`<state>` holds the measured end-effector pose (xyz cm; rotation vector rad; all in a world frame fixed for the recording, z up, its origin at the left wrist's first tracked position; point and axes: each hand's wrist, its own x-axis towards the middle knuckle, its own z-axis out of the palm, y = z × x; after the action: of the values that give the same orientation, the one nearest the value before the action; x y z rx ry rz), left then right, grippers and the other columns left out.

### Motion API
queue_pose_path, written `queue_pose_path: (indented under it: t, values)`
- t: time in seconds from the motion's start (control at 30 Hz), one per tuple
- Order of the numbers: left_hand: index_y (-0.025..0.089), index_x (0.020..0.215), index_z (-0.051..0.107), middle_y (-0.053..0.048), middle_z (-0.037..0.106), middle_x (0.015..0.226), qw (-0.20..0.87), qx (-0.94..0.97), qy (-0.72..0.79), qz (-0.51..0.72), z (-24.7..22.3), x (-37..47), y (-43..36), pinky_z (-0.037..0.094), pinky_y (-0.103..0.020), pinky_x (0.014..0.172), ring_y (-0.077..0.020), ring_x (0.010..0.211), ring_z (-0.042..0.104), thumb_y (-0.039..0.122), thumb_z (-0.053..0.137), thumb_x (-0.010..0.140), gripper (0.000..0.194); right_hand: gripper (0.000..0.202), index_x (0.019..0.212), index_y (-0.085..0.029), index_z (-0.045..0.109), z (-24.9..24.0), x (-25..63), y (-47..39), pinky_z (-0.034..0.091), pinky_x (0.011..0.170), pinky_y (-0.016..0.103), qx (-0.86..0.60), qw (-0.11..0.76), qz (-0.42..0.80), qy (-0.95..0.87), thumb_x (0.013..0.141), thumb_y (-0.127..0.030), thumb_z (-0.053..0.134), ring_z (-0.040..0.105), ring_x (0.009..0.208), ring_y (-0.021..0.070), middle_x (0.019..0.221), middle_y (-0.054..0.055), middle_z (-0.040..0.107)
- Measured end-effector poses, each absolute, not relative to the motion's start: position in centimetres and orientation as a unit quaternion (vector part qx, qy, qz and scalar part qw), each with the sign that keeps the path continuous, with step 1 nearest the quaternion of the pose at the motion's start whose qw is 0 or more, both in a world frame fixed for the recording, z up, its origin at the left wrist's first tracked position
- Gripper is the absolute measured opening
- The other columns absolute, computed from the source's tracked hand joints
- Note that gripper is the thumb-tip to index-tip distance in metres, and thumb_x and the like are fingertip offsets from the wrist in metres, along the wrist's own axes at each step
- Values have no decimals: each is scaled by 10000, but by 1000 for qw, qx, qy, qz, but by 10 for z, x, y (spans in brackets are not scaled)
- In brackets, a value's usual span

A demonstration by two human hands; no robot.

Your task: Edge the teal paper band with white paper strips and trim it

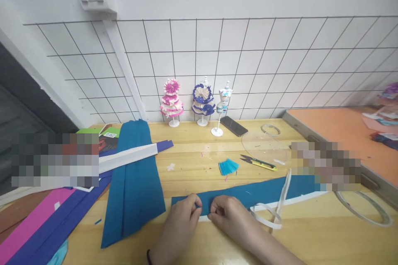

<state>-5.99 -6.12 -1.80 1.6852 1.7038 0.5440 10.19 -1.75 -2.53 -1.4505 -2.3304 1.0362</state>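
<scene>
A long blue strip of what looks like crepe paper (261, 191) lies across the front of the table, with a narrow white tape (203, 218) along its near edge. My left hand (183, 218) is closed in a pinch at the strip's left end. Just to the right, my right hand (228, 214) pinches the same near edge, thumb against fingers; a gap separates the two hands. The fingertips partly hide what they grip. A loose white ribbon-like curl (267, 215) lies beside my right forearm.
A wider folded blue sheet (133, 198) and coloured strips (37, 223) lie left. Yellow thread snips (259, 163), a pleated turquoise piece (229, 167), a clear disc (264, 147) and a phone (234, 126) lie beyond. Small dress stands (202, 103) line the wall; a tape roll (363, 211) is right.
</scene>
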Motion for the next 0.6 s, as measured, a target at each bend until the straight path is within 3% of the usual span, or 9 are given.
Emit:
queue_pose_path:
  t: [0.37, 0.5, 0.6]
  values:
    - [217, 669, 520, 50, 527, 595, 278, 659, 682, 152, -23, -53, -58, 288, -238, 555, -125, 616, 493, 237, 512, 721, 56, 78, 661, -186, 579, -22, 109, -15, 311, 490, 168, -480, 130, 382, -779, 663, -143, 515, 512, 560, 96, 582, -44, 566]
    - [219, 669, 526, 43, 537, 608, 283, 654, 685, 151, -22, -52, -58, 291, -240, 555, -132, 626, 497, 260, 516, 725, 70, 63, 694, -191, 554, -26, 110, -15, 348, 470, 161, -472, 142, 444, -748, 693, -160, 499, 538, 456, 81, 539, -66, 543]
    - [220, 674, 531, 41, 541, 610, 289, 649, 687, 153, -21, -51, -59, 291, -240, 554, -135, 628, 499, 273, 521, 722, 73, 82, 770, -188, 559, -30, 115, -10, 372, 450, 166, -473, 162, 481, -720, 710, -196, 503, 541, 408, 71, 621, -61, 571]
